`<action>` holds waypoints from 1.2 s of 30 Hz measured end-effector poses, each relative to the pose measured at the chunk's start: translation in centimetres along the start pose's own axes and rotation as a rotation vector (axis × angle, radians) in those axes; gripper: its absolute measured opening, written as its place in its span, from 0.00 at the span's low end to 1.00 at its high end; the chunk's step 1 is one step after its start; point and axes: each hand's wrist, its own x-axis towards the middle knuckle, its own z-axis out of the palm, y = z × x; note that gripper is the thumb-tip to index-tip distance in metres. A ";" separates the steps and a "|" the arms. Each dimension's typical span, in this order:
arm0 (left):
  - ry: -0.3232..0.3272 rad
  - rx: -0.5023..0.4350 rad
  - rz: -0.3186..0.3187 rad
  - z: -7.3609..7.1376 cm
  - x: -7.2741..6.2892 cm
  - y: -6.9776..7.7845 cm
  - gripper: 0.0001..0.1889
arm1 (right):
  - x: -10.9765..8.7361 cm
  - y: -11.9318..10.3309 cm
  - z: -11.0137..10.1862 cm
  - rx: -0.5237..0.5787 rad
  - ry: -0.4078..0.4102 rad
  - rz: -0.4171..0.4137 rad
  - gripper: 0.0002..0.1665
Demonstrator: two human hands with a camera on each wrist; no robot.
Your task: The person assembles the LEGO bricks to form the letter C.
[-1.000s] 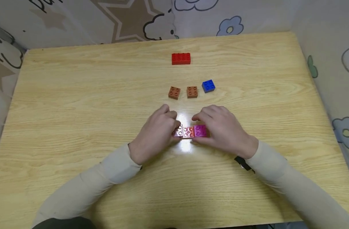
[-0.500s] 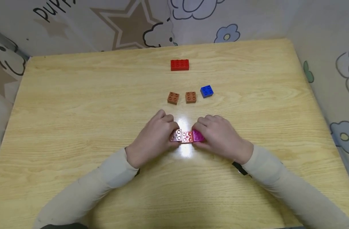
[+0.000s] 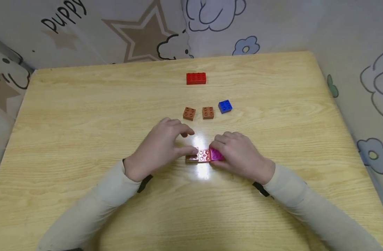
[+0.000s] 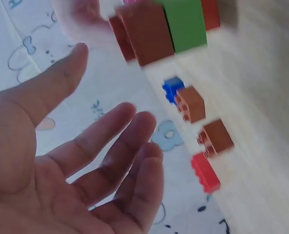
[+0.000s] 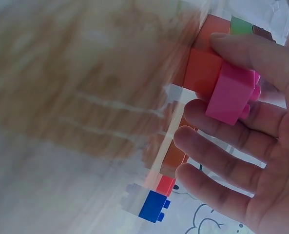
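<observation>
Near the middle of the table, a small stack of toy building bricks stands in front of both hands. A pink brick (image 3: 216, 154) sits at its right end, beside an orange-red brick (image 3: 204, 155). On its left end is a brown brick (image 4: 149, 34), above a green brick (image 4: 185, 24). My right hand (image 3: 241, 157) pinches the pink brick between thumb and fingers. My left hand (image 3: 157, 146) has its thumb and fingers spread apart and holds nothing. In the left wrist view a gap shows between its thumb and the brown brick.
Past the hands lie two loose brown bricks (image 3: 189, 113) and a blue brick (image 3: 225, 106). A longer red brick (image 3: 196, 78) lies farther back on the wooden table (image 3: 84, 104). Behind it and on the right stand patterned walls (image 3: 273, 28).
My left hand has let go of the stack's left end, spread its fingers and drawn back leftward. My right hand has closed on the pink brick. The head view has tilted up.
</observation>
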 end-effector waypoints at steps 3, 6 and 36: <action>0.046 -0.005 -0.012 -0.7 1.1 -0.8 0.24 | -0.1 0.0 0.0 -0.004 -0.011 0.002 0.22; 0.078 -0.001 -0.016 -1.0 2.6 -1.7 0.24 | -0.1 0.0 0.0 -0.010 -0.019 0.008 0.22; -0.026 0.091 -0.071 1.1 8.0 -5.1 0.15 | -0.1 0.0 0.2 -0.024 -0.019 0.003 0.22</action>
